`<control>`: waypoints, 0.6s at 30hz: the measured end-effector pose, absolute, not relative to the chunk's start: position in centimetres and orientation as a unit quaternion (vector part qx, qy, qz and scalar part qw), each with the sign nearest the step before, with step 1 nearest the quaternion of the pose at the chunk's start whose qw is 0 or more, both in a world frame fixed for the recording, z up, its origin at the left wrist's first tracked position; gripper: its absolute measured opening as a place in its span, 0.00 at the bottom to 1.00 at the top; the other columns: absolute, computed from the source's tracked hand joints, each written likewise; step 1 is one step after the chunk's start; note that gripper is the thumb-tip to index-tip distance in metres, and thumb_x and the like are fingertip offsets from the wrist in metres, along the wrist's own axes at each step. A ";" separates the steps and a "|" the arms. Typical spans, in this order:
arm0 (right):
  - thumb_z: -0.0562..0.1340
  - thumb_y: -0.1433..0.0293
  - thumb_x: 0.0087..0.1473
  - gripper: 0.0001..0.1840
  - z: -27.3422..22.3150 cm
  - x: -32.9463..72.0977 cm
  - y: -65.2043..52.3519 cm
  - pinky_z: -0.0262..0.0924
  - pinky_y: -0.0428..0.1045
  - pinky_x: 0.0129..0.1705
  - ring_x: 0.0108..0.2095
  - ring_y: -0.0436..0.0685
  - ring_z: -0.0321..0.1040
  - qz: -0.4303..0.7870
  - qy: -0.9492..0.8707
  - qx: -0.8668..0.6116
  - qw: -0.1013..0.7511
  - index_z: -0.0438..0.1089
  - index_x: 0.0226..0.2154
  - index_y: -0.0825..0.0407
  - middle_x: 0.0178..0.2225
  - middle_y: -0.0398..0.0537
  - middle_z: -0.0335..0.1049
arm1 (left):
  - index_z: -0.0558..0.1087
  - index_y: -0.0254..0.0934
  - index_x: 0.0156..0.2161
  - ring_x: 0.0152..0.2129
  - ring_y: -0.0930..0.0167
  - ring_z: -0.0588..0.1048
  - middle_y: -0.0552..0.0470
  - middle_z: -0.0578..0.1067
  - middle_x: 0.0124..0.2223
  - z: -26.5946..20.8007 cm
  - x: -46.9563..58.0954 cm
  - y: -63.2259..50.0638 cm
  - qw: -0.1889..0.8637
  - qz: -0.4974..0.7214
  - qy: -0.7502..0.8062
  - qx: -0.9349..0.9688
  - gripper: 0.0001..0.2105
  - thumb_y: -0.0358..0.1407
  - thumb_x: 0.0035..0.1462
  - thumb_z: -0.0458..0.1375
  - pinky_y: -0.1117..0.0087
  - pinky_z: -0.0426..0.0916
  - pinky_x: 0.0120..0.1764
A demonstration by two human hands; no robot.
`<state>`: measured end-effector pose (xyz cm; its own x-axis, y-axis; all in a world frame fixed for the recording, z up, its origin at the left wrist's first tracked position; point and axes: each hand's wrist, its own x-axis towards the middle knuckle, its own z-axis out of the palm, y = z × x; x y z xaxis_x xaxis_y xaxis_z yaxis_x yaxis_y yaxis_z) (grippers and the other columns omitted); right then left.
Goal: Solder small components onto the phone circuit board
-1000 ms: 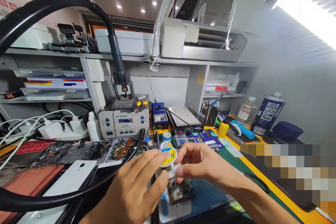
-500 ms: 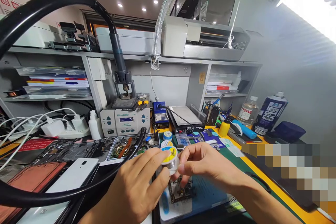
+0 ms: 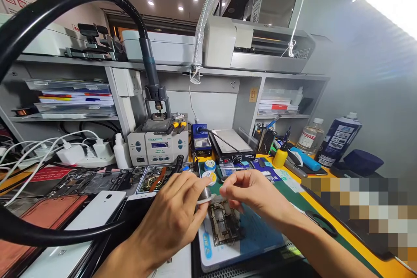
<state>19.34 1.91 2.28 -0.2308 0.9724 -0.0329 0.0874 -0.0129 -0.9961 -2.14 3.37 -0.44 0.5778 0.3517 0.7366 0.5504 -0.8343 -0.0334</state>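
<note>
My left hand (image 3: 177, 215) is closed round a small spool of solder wire (image 3: 205, 195); its grey windings and pale lower rim show beside my fingers. To its right, my right hand (image 3: 252, 191) has thumb and forefinger pinched together, a short gap from the spool. Whatever lies in that pinch is too fine to make out. Beneath both hands a bare phone circuit board (image 3: 224, 223) rests on a blue and white flat box (image 3: 260, 236). Just behind the spool stand small round tubs, one with a blue and white lid (image 3: 210, 165).
A thick black hose (image 3: 65, 236) loops across the left side above several phones. Behind stand a hot-air station (image 3: 159, 152), a blue soldering station (image 3: 201, 141) and a heating plate (image 3: 230, 141). Bottles and a spray can (image 3: 339, 141) line the right; black-handled scissors (image 3: 321, 223) lie nearby.
My left hand has shifted left and tilted the spool, so its yellow label no longer faces me. The gap between my hands has widened, and more of the circuit board shows.
</note>
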 end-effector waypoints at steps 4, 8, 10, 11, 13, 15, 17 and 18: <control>0.70 0.63 0.46 0.12 2.1 18.8 2.3 0.54 0.45 0.22 0.17 0.47 0.58 0.530 -0.569 -0.466 0.422 0.72 0.23 0.53 0.17 0.38 0.68 | 0.63 0.36 0.59 0.42 0.61 0.73 0.44 0.74 0.45 -0.8 -2.3 3.7 0.081 -0.357 -0.301 -0.881 0.21 0.27 0.60 0.55 0.55 0.72 0.45; 0.69 0.63 0.47 0.12 2.4 18.6 2.6 0.53 0.45 0.21 0.17 0.47 0.58 0.526 -0.567 -0.466 0.430 0.72 0.22 0.53 0.16 0.39 0.68 | 0.61 0.39 0.61 0.45 0.61 0.74 0.45 0.74 0.49 -1.1 -2.4 4.2 0.034 -0.341 -0.337 -0.877 0.24 0.29 0.59 0.55 0.55 0.72 0.47; 0.69 0.63 0.46 0.11 2.4 18.6 2.7 0.53 0.45 0.21 0.17 0.47 0.58 0.523 -0.564 -0.466 0.437 0.72 0.22 0.53 0.16 0.39 0.68 | 0.61 0.40 0.61 0.46 0.62 0.74 0.45 0.74 0.50 -1.3 -2.5 4.6 0.012 -0.334 -0.352 -0.875 0.25 0.29 0.59 0.55 0.56 0.72 0.49; 0.69 0.64 0.46 0.11 2.4 18.7 2.8 0.53 0.45 0.21 0.17 0.47 0.58 0.521 -0.563 -0.467 0.441 0.71 0.22 0.53 0.16 0.39 0.68 | 0.61 0.41 0.61 0.47 0.62 0.74 0.45 0.74 0.50 -1.4 -2.5 4.8 0.000 -0.330 -0.359 -0.873 0.25 0.30 0.59 0.55 0.56 0.72 0.49; 0.68 0.65 0.47 0.11 2.3 18.9 3.0 0.53 0.45 0.21 0.17 0.47 0.58 0.516 -0.560 -0.469 0.447 0.71 0.22 0.53 0.16 0.39 0.68 | 0.61 0.42 0.61 0.47 0.63 0.75 0.46 0.74 0.50 -1.5 -2.5 5.1 -0.021 -0.324 -0.372 -0.870 0.24 0.31 0.60 0.56 0.57 0.73 0.49; 0.68 0.65 0.48 0.10 2.2 19.2 3.1 0.52 0.45 0.21 0.17 0.47 0.58 0.510 -0.558 -0.475 0.450 0.70 0.22 0.53 0.16 0.39 0.68 | 0.62 0.42 0.60 0.47 0.63 0.76 0.46 0.75 0.51 -1.6 -2.5 5.5 -0.039 -0.318 -0.384 -0.866 0.23 0.32 0.60 0.57 0.57 0.73 0.49; 0.68 0.66 0.49 0.11 2.1 19.4 3.2 0.51 0.45 0.21 0.16 0.47 0.57 0.502 -0.559 -0.481 0.451 0.70 0.22 0.53 0.15 0.38 0.68 | 0.64 0.43 0.59 0.47 0.63 0.77 0.46 0.75 0.52 -1.6 -2.5 5.7 -0.054 -0.312 -0.392 -0.864 0.22 0.33 0.60 0.57 0.58 0.73 0.48; 0.68 0.66 0.49 0.11 2.1 19.6 3.3 0.51 0.45 0.21 0.16 0.46 0.57 0.499 -0.560 -0.484 0.451 0.70 0.21 0.53 0.15 0.38 0.67 | 0.64 0.43 0.59 0.47 0.63 0.77 0.46 0.76 0.52 -1.6 -2.5 5.9 -0.061 -0.309 -0.395 -0.863 0.21 0.33 0.60 0.57 0.59 0.74 0.47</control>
<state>19.56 3.28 2.06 -0.1251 0.9919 0.0221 0.0931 0.0339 -0.9951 -2.53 5.87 -1.56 0.4977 0.7191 0.4851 0.6437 -0.6810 0.3491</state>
